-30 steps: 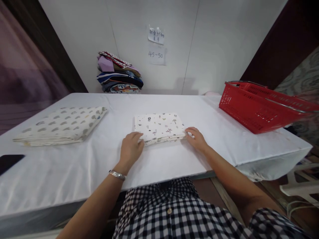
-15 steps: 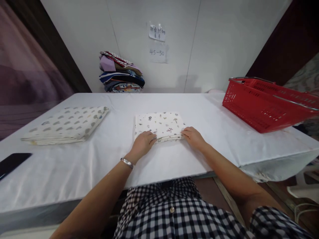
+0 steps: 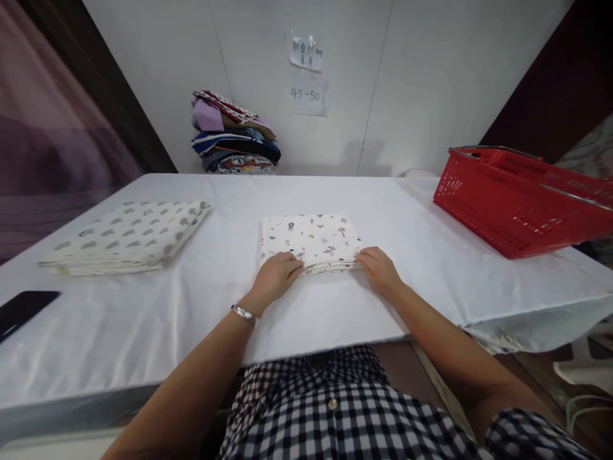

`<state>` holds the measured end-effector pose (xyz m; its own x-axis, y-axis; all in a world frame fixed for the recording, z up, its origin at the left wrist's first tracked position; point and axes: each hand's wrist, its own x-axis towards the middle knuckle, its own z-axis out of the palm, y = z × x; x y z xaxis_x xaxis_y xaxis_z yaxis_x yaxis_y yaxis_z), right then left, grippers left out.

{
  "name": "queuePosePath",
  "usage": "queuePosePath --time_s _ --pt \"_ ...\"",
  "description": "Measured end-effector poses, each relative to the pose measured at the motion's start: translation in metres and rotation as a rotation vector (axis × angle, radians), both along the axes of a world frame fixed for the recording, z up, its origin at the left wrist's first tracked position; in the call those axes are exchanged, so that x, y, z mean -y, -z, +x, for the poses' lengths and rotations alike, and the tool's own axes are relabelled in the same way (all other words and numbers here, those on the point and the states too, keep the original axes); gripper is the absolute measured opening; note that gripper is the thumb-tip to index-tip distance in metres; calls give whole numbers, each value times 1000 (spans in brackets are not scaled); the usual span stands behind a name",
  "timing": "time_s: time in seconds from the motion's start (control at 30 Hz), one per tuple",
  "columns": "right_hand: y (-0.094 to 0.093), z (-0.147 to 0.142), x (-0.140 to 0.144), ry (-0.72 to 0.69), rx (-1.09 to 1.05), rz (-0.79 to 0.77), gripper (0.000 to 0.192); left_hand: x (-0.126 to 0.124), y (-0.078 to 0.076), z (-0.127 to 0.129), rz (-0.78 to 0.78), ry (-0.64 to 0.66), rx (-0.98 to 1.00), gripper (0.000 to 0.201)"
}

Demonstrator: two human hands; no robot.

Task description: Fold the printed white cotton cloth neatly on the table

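Observation:
A white folded cloth [image 3: 311, 236] with small printed figures lies flat on the white-covered table [image 3: 230, 306] in front of me. Its near edge shows several stacked layers. My left hand [image 3: 276, 276] pinches the near left corner between thumb and fingers. At the near right corner, my right hand [image 3: 380, 268] grips the layers the same way. The parts of the corners inside my fingers are hidden.
To the left lies a folded cloth with grey spots [image 3: 129, 236], and nearer a dark phone [image 3: 26, 312]. A pile of folded fabrics [image 3: 234, 137] stands by the back wall. At the right is a red basket [image 3: 522, 204]; two paper signs [image 3: 307, 96] hang behind.
The view has shifted slightly. Both hands stay at the cloth's near corners, and the right hand sits a little farther right in the picture. The cloth looks the same.

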<state>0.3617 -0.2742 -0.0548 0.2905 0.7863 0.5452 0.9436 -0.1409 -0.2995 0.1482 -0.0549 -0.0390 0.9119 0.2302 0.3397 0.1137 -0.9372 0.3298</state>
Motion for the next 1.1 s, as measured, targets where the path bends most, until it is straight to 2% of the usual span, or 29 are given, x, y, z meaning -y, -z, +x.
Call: queuePosePath --time_s 0.2,0.4,0.53,0.67,0.77,0.83,0.9,0.97,1.0,1.1 --pt "2 -2 1 -24 -26 9 29 7 -2 -1 71 -18 35 32" --pt "6 -4 6 -11 0 -49 27 8 0 -11 61 48 81 32" --pt "-11 -7 -5 9 26 -88 28 10 -1 -16 83 59 56 27" --pt "-29 -14 -37 -25 -20 8 30 17 -1 -18 164 21 17 23" --pt "-23 -24 -59 -87 10 -128 40 20 0 -20 136 13 10 19" --pt "-11 -31 -64 -127 44 -293 49 19 -1 -23 55 34 25 19" --pt "0 -36 -63 -133 45 -393 53 13 -4 -25 -66 44 62 21" --pt "4 -35 -58 -147 9 -424 52 1 -7 -27 -194 -13 121 25" --pt "4 -32 -56 -153 -23 -423 50 -8 -9 -26 -248 -80 158 25" --pt "-4 -11 -53 -43 -141 -337 48 -37 -10 -22 -386 -376 214 20"
